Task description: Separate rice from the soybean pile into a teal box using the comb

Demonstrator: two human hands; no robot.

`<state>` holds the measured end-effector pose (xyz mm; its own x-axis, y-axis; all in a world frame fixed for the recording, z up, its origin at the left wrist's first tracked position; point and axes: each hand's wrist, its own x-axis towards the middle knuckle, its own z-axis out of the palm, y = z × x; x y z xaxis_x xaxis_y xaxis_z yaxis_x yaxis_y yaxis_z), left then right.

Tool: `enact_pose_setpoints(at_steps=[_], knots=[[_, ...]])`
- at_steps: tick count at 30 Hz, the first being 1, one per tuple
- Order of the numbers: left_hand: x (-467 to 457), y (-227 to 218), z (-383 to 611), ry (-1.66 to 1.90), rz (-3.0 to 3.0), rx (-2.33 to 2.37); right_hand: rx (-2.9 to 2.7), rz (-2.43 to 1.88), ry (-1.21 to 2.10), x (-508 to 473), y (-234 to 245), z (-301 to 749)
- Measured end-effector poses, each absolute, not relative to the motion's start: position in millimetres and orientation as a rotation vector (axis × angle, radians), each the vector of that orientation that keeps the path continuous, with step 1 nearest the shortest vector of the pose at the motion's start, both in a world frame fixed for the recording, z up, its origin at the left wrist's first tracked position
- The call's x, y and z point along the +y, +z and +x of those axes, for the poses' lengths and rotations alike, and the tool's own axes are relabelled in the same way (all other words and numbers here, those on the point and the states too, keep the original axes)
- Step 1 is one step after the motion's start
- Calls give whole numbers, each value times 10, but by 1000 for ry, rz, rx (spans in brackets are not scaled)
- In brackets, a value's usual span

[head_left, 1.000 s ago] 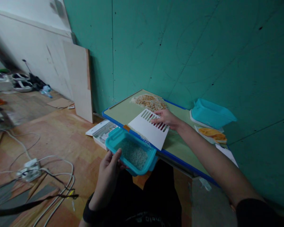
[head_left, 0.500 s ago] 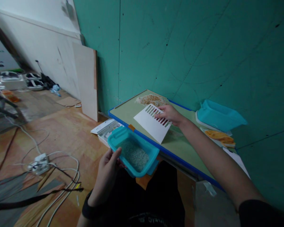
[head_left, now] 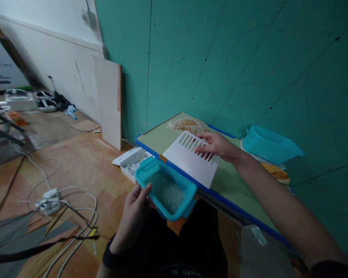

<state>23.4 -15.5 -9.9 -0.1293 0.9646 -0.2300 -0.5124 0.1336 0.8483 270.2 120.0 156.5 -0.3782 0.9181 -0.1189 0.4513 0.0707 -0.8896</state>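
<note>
My left hand (head_left: 134, 213) grips the near rim of a teal plastic box (head_left: 166, 188) with white grains in it, held just below the front edge of a green table with a blue border (head_left: 159, 135). My right hand (head_left: 215, 145) holds a white slotted scraper card (head_left: 191, 159) by its slotted top end, tilted, its lower edge at the table's front edge beside the box. A pile of tan grains (head_left: 186, 124) lies at the table's far corner.
A second teal box (head_left: 268, 144) sits at the table's right on a white lid, with something yellow (head_left: 276, 171) in front of it. On the wooden floor lie a white tray (head_left: 131, 161), a power strip with cables (head_left: 50, 200) and a leaning board (head_left: 108, 107).
My right hand pulled the scraper back from the box, then brought it forward again to the table's front edge. The teal box stayed in my left hand.
</note>
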Motion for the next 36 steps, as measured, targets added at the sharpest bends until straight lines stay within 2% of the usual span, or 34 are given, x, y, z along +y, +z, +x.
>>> enact_pose_setpoints(at_steps=[3,8,11,18,25,28,36], knots=[[-222,-122,251,1406,598,1038,-1849,-1540,857,867,1689,3022],[-310,-160,366,1491,586,1081,-1708,-1866,-213,298,1737,3730],[-327,-164,406,1497,570,1074,-1631,-1967,-517,153,1575,3982],[-313,-173,366,1428,549,1104,-1534,-2157,-520,182,1267,3964],[-309,-98,405,1398,504,1082,-1262,-1859,-267,-42,913,4050],[-322,-23,403,1385,487,1117,-1212,-1879,-177,-134,669,4100],[-329,-36,379,1377,511,1169,-1257,-1967,-305,-318,513,3873]])
